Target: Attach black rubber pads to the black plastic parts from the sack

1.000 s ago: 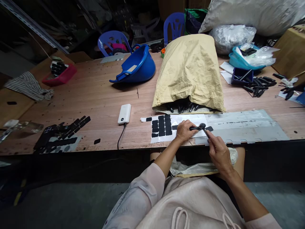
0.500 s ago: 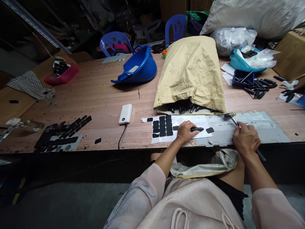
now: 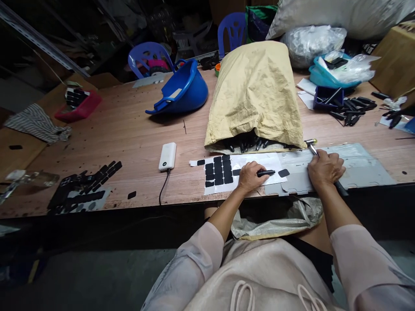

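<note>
One red bin [image 3: 79, 111] at the far left holds black pieces I can't count; one striped cloth [image 3: 35, 123] lies on its near side. The dark heap [image 3: 76, 192] nearer overlaps itself too much to number. Right of it is one white power bank [image 3: 167, 156], its cable [image 3: 161, 190] dropping out of sight at the near edge. Farther back sits one blue basin [image 3: 186, 93]. Next, one white sheet [image 3: 243, 162] carries three columns of black pads [image 3: 218, 171]. The left hand [image 3: 251, 176] rests over it, fingers curled around one black rod [image 3: 266, 172], whose left end they hide; the right end points toward one loose pad [image 3: 284, 173]. Beyond, one yellow sack [image 3: 254, 95] shadows the many black pieces in its mouth. Over the grey board [image 3: 366, 166], the right hand [image 3: 326, 168] grips one hammer [image 3: 310, 141], covering mid-handle. Far right, black pieces crowd uncountably beside one dark blue box [image 3: 327, 98] and one turquoise basin [image 3: 337, 80]; something blue [image 3: 411, 125] is cut off there.
</note>
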The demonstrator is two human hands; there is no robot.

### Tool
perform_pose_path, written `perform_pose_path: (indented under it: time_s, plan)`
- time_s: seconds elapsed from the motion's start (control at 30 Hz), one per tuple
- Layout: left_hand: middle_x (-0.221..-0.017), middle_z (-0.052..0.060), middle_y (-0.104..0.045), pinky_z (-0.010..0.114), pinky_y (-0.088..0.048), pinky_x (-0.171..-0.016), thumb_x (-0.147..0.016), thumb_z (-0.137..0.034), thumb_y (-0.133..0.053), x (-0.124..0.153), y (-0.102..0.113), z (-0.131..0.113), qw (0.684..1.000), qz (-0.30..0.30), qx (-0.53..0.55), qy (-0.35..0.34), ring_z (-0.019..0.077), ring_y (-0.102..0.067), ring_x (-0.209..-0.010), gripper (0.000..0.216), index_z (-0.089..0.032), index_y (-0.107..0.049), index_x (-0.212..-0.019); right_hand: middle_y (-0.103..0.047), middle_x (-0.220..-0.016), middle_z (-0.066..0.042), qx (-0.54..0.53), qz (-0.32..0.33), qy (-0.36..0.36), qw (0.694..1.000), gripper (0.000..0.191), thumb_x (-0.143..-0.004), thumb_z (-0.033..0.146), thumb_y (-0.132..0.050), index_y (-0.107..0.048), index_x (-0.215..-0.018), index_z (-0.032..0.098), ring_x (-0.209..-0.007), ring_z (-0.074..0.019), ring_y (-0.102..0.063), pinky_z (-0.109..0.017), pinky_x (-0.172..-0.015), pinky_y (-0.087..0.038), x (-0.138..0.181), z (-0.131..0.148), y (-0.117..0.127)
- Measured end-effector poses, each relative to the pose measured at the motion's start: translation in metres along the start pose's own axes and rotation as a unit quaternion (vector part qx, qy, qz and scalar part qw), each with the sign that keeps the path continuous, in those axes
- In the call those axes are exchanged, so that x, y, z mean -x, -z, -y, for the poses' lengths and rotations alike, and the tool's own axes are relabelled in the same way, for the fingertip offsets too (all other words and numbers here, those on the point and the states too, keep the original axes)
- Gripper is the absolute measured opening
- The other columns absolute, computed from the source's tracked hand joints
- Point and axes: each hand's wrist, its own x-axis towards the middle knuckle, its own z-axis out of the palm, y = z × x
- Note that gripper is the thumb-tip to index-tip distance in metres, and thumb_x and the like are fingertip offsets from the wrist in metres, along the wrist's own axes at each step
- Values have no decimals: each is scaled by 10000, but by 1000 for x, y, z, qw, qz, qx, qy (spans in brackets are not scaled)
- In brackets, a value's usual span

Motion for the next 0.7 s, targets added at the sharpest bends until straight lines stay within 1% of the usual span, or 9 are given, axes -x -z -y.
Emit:
perform_pose_path:
  time_s: [0.13,0.23,0.3,0.37,0.43,0.5,0.57,0.6,0.7]
  plan:
    - [-997,32,-736,388,-555,-949,-837,-267,-855,-2,0,2,1000,0,-4,-2,247,-668,-1008,144,-266,-808,-973,-600,-1191,-187,9,-11,30,999,394,-994,318,-503,-743,-1278,188,-1093,-326,-510,-453,-866,-407,-1,-1,-4]
    - [-990,37,-735,389,-556,-948,-848,-266,-854,-1,2,2,1000,-2,2,-6,246,-672,-1002,134,-255,-799,-969,-593,-1188,-187,31,-8,32,999,390,-1006,321,-484,-731,-1270,176,-1079,-314,-506,-424,-838,-392,0,0,-3]
    - [-989,48,-737,387,-561,-940,-873,-277,-838,7,4,-1,999,-12,21,-23,244,-679,-1001,117,-240,-787,-971,-594,-1197,-190,41,0,28,999,390,-1010,316,-479,-727,-1272,166,-1089,-316,-508,-421,-835,-387,0,2,-1]
    - [-1004,65,-746,377,-573,-920,-927,-318,-792,24,4,-7,996,-12,61,-61,239,-690,-997,120,-228,-777,-1004,-592,-1204,-192,42,4,29,999,392,-1010,310,-477,-723,-1277,162,-1095,-319,-510,-422,-836,-387,0,3,0]
    - [-1014,78,-762,362,-588,-896,-976,-381,-737,49,0,-13,988,26,106,-111,231,-710,-973,180,-225,-774,-1057,-585,-1197,-191,39,4,33,999,390,-1006,309,-478,-719,-1278,166,-1081,-316,-509,-422,-832,-391,0,4,0]
    - [-1012,80,-784,344,-598,-883,-1005,-436,-693,76,-9,-18,976,97,132,-143,223,-736,-937,242,-235,-779,-1110,-579,-1195,-193,40,5,34,999,396,-1009,313,-473,-712,-1289,170,-1073,-317,-505,-425,-829,-398,0,4,1]
    - [-1017,70,-803,325,-602,-868,-1010,-441,-681,98,-23,-16,973,156,121,-122,218,-756,-916,248,-252,-783,-1133,-578,-1205,-198,44,9,30,999,403,-1013,313,-466,-706,-1301,166,-1084,-324,-502,-430,-833,-401,1,4,1]
    - [-1013,63,-810,322,-603,-854,-1004,-429,-687,106,-31,-13,975,178,102,-88,221,-762,-907,235,-258,-786,-1131,-578,-1209,-199,46,11,29,998,404,-1015,313,-462,-703,-1304,164,-1089,-325,-502,-430,-835,-398,1,4,1]
    - [-984,69,-819,348,-608,-784,-963,-387,-724,116,-52,6,973,225,11,54,267,-777,-891,187,-252,-793,-1073,-580,-1213,-197,48,12,30,998,405,-1019,319,-458,-700,-1305,166,-1083,-319,-503,-421,-831,-386,1,4,0]
